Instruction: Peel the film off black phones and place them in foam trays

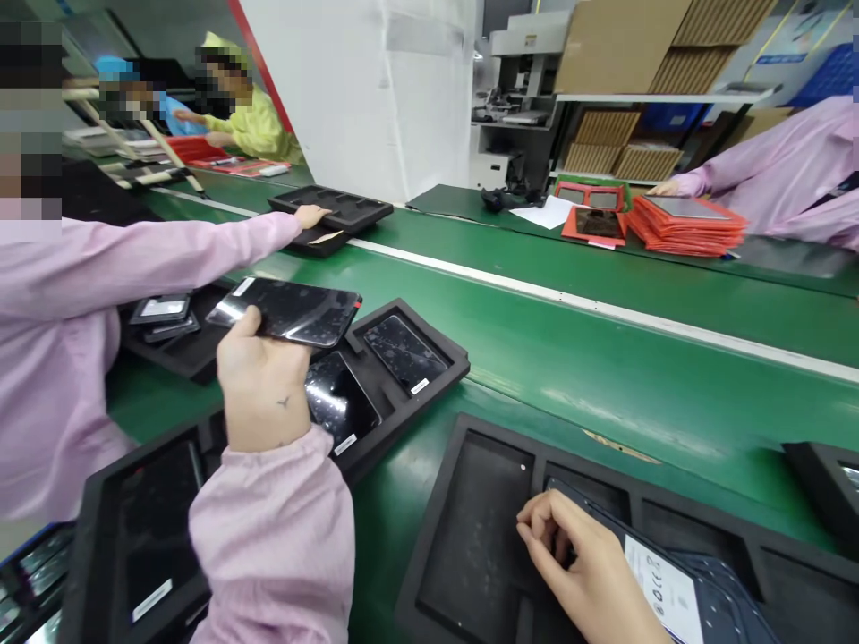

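Observation:
A glossy black phone-like panel (301, 313) with a white label and a small red tab lies in my left hand (265, 376), thumb over its near edge. Below and beyond it, a black foam tray (395, 411) holds two dark panels with white labels. My right hand (591, 563) is curled over another black foam tray (497, 438), fingertips pinched together; whether anything small is between them is hidden. Beside that hand, a dark device with a white printed label (661, 586) lies across the tray's compartments. The tray's left compartment shows only its bare floor.
A co-worker's pink sleeve (167, 259) reaches from the left to a far black tray (349, 207). More trays with panels stand at lower left. Red folders (684, 228) are stacked across the green belt (570, 349), near another person's pink sleeve.

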The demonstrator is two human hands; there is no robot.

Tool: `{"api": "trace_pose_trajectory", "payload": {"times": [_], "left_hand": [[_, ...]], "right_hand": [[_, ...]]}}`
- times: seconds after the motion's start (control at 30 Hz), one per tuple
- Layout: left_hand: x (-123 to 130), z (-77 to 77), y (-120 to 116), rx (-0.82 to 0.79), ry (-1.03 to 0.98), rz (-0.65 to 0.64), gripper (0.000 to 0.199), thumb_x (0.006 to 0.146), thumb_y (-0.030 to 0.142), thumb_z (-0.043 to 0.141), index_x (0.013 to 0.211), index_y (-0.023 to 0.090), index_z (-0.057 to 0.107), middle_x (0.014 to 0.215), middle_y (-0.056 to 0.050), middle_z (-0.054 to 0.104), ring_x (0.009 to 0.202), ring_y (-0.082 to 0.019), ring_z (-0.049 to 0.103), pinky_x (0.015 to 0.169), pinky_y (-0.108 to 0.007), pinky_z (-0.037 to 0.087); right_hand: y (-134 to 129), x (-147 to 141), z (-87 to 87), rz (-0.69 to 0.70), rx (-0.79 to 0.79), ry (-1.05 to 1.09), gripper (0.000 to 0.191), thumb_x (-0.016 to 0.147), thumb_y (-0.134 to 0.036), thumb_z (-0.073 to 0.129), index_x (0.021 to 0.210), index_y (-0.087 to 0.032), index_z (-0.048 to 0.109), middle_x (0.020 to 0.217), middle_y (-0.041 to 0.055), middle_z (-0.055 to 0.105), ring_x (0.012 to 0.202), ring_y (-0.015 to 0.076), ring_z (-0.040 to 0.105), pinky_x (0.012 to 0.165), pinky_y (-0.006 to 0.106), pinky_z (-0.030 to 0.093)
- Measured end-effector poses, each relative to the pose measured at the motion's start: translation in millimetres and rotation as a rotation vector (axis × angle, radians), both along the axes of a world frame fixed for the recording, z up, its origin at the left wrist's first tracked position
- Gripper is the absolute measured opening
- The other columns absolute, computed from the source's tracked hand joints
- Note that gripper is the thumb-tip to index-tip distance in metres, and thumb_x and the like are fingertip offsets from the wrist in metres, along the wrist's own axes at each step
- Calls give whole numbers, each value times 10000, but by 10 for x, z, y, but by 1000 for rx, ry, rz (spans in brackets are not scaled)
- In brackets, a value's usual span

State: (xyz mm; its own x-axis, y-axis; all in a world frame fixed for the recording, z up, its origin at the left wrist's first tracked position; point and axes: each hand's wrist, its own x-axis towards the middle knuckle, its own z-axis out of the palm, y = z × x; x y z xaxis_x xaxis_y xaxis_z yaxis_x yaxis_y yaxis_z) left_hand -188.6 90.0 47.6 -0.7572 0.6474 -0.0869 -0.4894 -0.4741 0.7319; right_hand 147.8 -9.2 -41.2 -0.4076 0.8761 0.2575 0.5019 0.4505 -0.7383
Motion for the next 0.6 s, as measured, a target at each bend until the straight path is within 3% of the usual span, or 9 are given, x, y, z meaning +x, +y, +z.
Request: {"api": "trace_pose_trajectory", "payload": {"times": [0.13, 0.37, 0.47, 0.6], "left_hand": [[64, -40, 153, -127, -109, 27, 365, 1067, 167, 306, 1210, 67, 626, 1222, -160, 740, 1244, -222, 667, 1173, -483, 497], [24, -243, 192, -254, -149, -42, 272, 1080, 292, 468, 1170, 108, 646, 1134, -112, 708, 1058, -213, 699, 975, -436, 600], [-30, -293, 208, -242, -90, -53, 244, 1070, 307, 499, 1126, 118, 642, 1079, -89, 698, 998, -200, 692, 946, -423, 603], [-119, -347, 208, -172, 10, -2, 265, 1068, 292, 413, 1124, 126, 611, 1071, -97, 692, 1007, -206, 689, 955, -436, 593]], "right_hand": [[-73, 0, -31, -73, -121, -16, 219, 982, -188, 493, 788, -254, 416, 798, -12, 669, 578, 109, 547, 538, 203, 463], [-47, 47, -164, -38, -79, -5, 211, 966, -216, 511, 772, -253, 436, 746, -18, 659, 523, 116, 496, 477, 222, 412], [-32, 58, -194, -38, -77, -9, 216, 977, -234, 513, 775, -253, 441, 734, -20, 653, 518, 117, 495, 477, 220, 411], [-18, 53, -100, -26, -91, 1, 204, 971, -224, 513, 779, -252, 451, 732, -21, 653, 514, 114, 495, 479, 211, 420]]}}
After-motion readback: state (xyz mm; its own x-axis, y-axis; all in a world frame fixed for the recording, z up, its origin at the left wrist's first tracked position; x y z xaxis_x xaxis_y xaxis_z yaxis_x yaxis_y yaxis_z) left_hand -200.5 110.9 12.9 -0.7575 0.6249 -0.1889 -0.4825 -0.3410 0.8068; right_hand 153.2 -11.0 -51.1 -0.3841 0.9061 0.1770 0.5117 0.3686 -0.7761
